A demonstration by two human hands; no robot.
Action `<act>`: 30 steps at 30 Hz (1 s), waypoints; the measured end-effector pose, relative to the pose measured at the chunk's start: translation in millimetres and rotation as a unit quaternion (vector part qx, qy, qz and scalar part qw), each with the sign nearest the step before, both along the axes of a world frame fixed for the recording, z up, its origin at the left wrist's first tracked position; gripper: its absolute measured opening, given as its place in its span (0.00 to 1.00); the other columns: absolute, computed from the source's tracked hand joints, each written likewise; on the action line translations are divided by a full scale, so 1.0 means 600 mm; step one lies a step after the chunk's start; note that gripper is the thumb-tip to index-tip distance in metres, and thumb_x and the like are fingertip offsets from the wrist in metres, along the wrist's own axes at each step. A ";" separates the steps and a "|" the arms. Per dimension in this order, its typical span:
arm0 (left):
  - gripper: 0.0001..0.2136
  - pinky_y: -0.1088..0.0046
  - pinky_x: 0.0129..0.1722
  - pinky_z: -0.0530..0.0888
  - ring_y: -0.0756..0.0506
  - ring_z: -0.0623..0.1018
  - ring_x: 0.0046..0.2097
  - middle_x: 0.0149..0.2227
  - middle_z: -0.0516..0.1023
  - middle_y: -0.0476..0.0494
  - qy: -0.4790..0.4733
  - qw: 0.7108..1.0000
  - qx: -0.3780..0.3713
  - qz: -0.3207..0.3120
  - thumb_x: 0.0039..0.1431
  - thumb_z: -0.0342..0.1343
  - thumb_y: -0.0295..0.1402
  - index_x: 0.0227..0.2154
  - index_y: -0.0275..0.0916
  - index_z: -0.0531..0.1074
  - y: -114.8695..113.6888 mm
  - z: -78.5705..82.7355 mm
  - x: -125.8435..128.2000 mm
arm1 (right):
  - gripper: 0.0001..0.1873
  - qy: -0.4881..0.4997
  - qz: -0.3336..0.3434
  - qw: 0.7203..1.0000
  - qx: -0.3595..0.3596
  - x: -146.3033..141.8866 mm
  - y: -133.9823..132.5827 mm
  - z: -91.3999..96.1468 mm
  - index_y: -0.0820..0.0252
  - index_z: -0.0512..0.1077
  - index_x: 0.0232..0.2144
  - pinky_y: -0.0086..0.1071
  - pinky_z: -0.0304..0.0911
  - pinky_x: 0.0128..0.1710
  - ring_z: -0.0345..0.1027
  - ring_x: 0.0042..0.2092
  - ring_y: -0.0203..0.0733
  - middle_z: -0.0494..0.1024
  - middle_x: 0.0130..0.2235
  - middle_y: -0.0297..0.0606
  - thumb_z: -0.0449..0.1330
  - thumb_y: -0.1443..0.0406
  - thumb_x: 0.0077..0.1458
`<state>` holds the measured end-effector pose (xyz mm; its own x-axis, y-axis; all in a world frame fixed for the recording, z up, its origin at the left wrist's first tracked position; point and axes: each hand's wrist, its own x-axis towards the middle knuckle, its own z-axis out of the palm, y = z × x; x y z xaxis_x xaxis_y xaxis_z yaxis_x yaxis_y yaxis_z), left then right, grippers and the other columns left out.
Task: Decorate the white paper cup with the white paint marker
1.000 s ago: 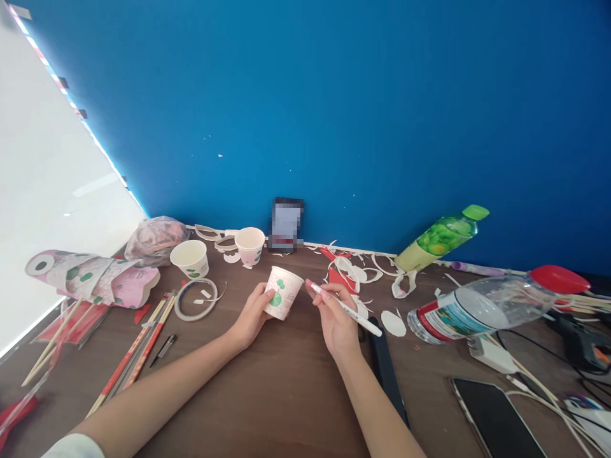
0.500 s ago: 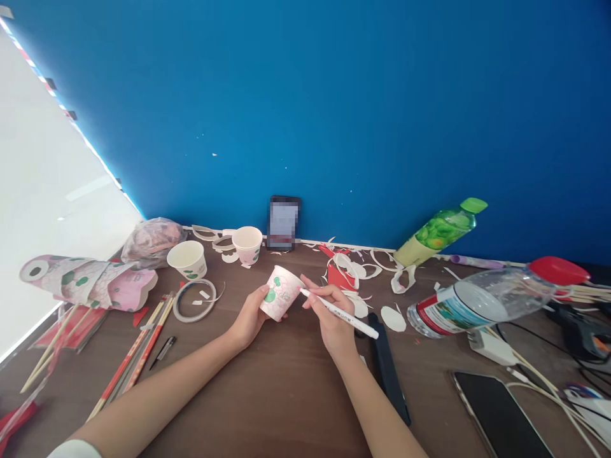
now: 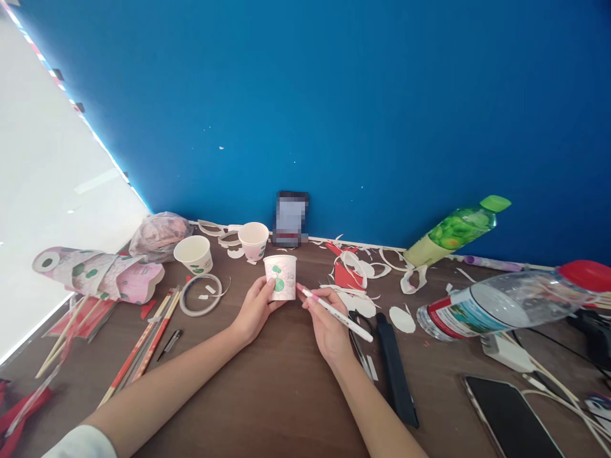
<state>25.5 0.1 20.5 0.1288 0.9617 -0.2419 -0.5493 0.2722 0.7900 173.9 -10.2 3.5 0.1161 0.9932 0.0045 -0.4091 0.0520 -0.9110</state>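
Observation:
My left hand (image 3: 256, 310) is closed around the lower left side of a paper cup (image 3: 285, 280), white with green leaves and faint pink print. The cup stands nearly upright in the grip, its rim facing up. In my right hand (image 3: 329, 324) a white marker pen (image 3: 341, 318) with a pink tip end is pinched between thumb and fingers. Its tip points up and left, close to the cup's lower right side; whether it touches I cannot tell. Behind are two more paper cups, one pinkish (image 3: 253, 242) and one pale (image 3: 193, 254).
A tape roll (image 3: 184, 305), chopsticks (image 3: 143, 343) and a stack of cut cups (image 3: 100, 277) lie left. Paper scraps (image 3: 356, 302), scissors (image 3: 358, 337) and a black pouch (image 3: 396, 375) are right, beyond them a large bottle (image 3: 496, 299), a green-capped bottle (image 3: 449, 229) and a phone (image 3: 506, 413).
The cup has turned from tilted to nearly upright and come up slightly. My right hand has drawn the marker down and away from the rim. The view has shifted a little.

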 end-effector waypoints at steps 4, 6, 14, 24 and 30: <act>0.19 0.58 0.56 0.69 0.41 0.76 0.51 0.47 0.77 0.39 0.004 1.000 0.013 0.008 0.49 0.64 0.42 0.42 0.36 0.72 0.000 -0.001 0.000 | 0.11 -0.051 -0.032 0.998 0.016 -0.003 -0.009 -0.005 0.54 0.68 0.25 0.45 0.68 0.49 0.76 0.48 0.53 0.74 0.19 0.30 0.68 0.60 0.46; 0.21 0.59 0.54 0.70 0.40 0.76 0.50 0.48 0.77 0.38 0.014 1.000 0.018 0.006 0.48 0.65 0.41 0.43 0.37 0.71 -0.001 -0.002 0.000 | 0.11 -0.060 -0.035 0.997 0.022 -0.005 -0.015 -0.004 0.54 0.67 0.25 0.47 0.66 0.51 0.76 0.49 0.54 0.76 0.20 0.31 0.66 0.60 0.48; 0.24 0.59 0.52 0.71 0.40 0.77 0.49 0.47 0.77 0.37 0.032 0.999 0.030 0.007 0.47 0.66 0.40 0.45 0.38 0.66 0.001 -0.011 0.000 | 0.11 -0.133 -0.004 0.991 0.022 -0.015 -0.023 0.017 0.53 0.63 0.21 0.43 0.69 0.48 0.70 0.56 0.55 0.78 0.19 0.33 0.64 0.66 0.47; 0.25 0.58 0.53 0.71 0.40 0.76 0.50 0.46 0.77 0.39 0.055 0.998 0.032 0.009 0.45 0.67 0.39 0.44 0.39 0.64 0.001 -0.018 0.000 | 0.11 -0.127 -0.012 0.992 0.013 -0.017 -0.016 0.020 0.53 0.63 0.20 0.41 0.72 0.41 0.72 0.53 0.56 0.77 0.17 0.33 0.63 0.67 0.44; 0.24 0.57 0.54 0.70 0.40 0.76 0.51 0.46 0.78 0.39 0.052 0.998 0.033 0.009 0.46 0.67 0.39 0.44 0.39 0.64 0.001 -0.018 0.000 | 0.11 -0.122 -0.014 0.992 0.014 -0.017 -0.016 0.015 0.53 0.63 0.19 0.43 0.71 0.44 0.73 0.53 0.57 0.76 0.17 0.32 0.64 0.68 0.43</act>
<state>25.3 0.5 9.8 0.0886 0.9778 -0.1898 -0.4685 0.2091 0.8584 163.7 -19.7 12.8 0.1355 0.9888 0.0627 -0.1749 0.0861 -0.9808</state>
